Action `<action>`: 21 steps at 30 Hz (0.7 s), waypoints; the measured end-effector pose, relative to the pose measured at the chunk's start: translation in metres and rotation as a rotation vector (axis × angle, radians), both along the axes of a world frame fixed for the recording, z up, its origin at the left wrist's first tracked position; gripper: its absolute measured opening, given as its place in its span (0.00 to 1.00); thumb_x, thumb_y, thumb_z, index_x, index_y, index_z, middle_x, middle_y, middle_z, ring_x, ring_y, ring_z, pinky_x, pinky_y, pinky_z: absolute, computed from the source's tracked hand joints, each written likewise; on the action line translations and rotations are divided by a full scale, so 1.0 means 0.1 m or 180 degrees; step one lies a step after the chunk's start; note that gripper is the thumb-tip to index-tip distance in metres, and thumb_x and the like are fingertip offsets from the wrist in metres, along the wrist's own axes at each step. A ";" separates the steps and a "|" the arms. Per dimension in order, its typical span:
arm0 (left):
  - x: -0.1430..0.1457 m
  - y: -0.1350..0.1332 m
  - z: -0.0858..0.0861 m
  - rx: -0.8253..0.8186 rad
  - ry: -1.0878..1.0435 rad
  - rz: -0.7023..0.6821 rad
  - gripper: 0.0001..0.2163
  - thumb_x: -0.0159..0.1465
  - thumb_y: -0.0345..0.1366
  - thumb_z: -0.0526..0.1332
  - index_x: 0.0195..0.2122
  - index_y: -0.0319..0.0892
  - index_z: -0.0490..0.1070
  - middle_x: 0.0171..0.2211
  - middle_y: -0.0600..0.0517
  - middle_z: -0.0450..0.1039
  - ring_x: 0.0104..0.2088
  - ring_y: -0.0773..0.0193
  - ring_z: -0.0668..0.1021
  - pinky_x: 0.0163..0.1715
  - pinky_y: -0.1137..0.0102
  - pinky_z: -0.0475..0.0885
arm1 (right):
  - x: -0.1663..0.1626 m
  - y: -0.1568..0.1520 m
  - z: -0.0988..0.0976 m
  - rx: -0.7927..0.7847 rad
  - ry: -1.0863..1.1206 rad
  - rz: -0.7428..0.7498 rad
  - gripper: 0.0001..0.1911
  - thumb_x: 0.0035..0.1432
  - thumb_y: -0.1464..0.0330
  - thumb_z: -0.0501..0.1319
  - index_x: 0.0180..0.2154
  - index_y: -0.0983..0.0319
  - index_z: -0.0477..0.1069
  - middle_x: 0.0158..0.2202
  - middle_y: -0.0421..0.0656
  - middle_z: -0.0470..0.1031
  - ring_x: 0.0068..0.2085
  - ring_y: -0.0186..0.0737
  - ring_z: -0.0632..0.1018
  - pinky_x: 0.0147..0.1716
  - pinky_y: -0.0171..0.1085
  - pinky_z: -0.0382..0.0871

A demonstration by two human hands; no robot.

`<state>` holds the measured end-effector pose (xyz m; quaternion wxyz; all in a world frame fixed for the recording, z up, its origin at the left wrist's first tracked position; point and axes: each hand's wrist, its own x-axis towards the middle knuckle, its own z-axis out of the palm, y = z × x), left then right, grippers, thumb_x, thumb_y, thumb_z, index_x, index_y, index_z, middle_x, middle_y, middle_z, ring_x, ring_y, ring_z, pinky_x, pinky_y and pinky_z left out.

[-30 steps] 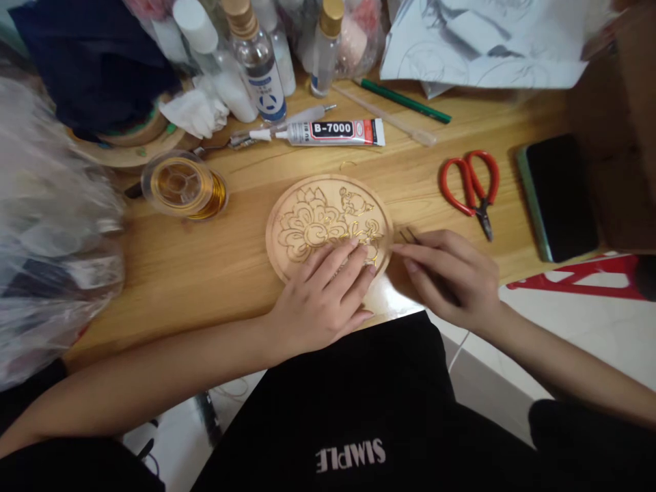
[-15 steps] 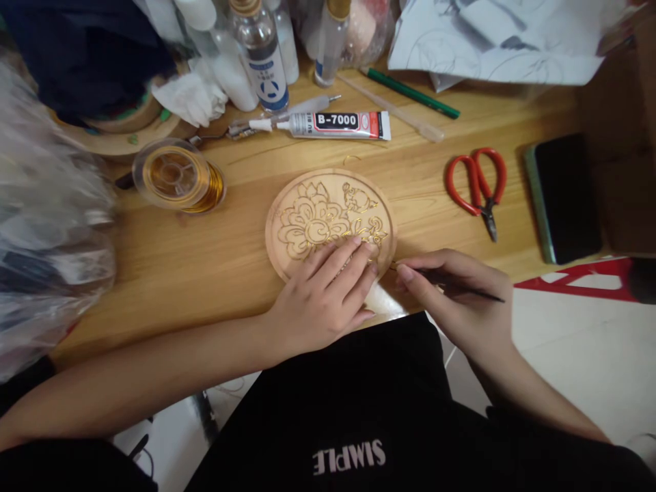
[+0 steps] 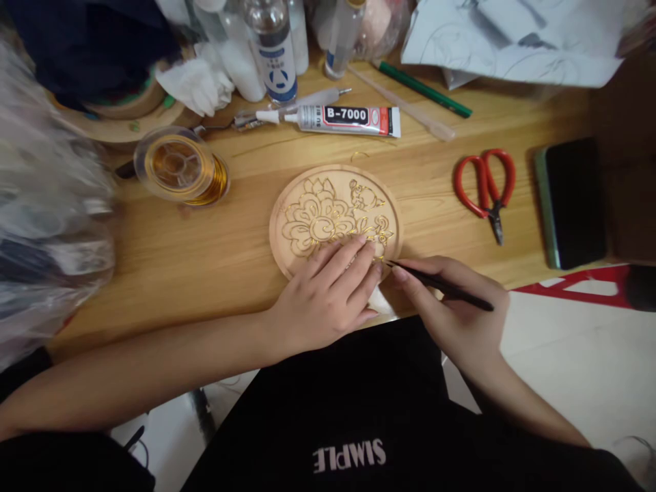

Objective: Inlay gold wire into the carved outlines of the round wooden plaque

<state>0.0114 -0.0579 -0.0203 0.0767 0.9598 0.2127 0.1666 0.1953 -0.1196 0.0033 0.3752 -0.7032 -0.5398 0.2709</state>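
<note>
Here's the wooden plaque [image 3: 344, 191], lying on the tabletop [image 3: 240, 229], gold wire tracing its flower, and the left hand [image 3: 328, 301] is laid flat over its lower part, gripping nothing that shows, whatever sits underneath hidden. On the plaque's right, the right hand [image 3: 456, 301] has its grip clamped on a slim dark tool [image 3: 469, 298], and there's the change: half a second ago the tip sat just outside the plaque's edge, now it reaches in over the lower right, close by the left fingertips! Left hand, same spot on the plaque. Just above the plaque, a curl of gold wire [image 3: 360, 153]; beyond that, the B-7000 tube [image 3: 353, 121]. Wire spool [image 3: 174, 164] left of the plaque, red-handled pliers [image 3: 482, 191] to its right, and farther right of it a phone [image 3: 571, 201]
</note>
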 end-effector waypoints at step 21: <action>0.01 0.00 -0.01 0.0115 -0.0052 0.0041 0.21 0.69 0.44 0.54 0.53 0.30 0.68 0.56 0.35 0.69 0.58 0.45 0.71 0.55 0.55 0.68 | -0.02 -0.01 -0.04 -0.0064 -0.0007 -0.0114 0.06 0.54 0.68 0.67 0.37 0.55 0.78 0.32 0.38 0.81 0.31 0.36 0.80 0.33 0.36 0.79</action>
